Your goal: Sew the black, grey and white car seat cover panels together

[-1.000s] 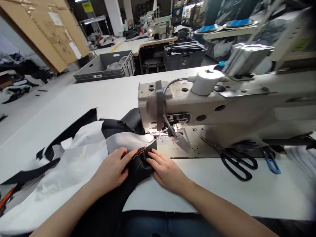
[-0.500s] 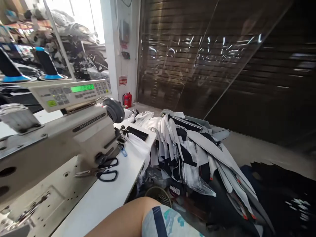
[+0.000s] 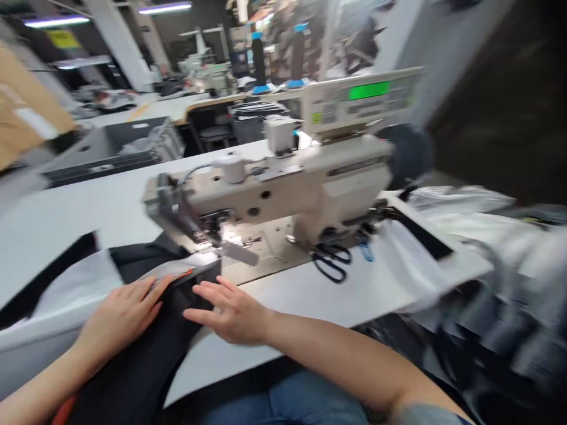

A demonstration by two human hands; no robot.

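Note:
A sewing machine (image 3: 274, 195) stands on the white table, its needle area lit. Black and grey fabric (image 3: 146, 354) runs from the left and front up to the needle area, with an orange edge showing. My left hand (image 3: 121, 310) presses on this fabric, its fingers together along the orange edge. Just right of it, my right hand (image 3: 233, 310) has its fingers spread at the fabric's right edge, near the machine's front. Black-handled scissors (image 3: 330, 260) lie at the machine's base, beside a small blue tool (image 3: 366, 251).
A grey crate (image 3: 115, 147) sits at the table's far left, near a cardboard box (image 3: 29, 109). Two thread cones (image 3: 259, 62) stand behind the machine. A blurred pile of pale fabric pieces (image 3: 509, 254) lies at the right.
The view has swung left, away from the shutter and the fabric pile. Both hands and the fabric at the needle area are now in view; before, only part of an arm showed.

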